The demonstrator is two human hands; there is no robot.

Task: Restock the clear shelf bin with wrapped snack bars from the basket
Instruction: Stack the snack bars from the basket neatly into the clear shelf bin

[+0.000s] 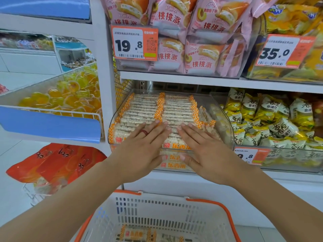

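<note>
A clear shelf bin point(225, 119) on the middle shelf holds two neat rows of wrapped snack bars point(145, 110) with orange checkered ends. My left hand point(141, 147), wearing a red ring, lies flat with straight fingers on the front bars. Beside it my right hand point(204, 151) lies flat on the bars too, thumb over the bin's front edge. Below, a white basket point(157, 217) with orange handles holds a few more wrapped bars point(138, 234) at its bottom.
Pink cake packs point(201, 55) fill the shelf above, behind a 19.8 price tag point(134, 42). Yellow-white snack bags point(272, 123) sit in the bin to the right. A wire tray of yellow jelly cups point(66, 96) and red packets point(57, 163) stand at left.
</note>
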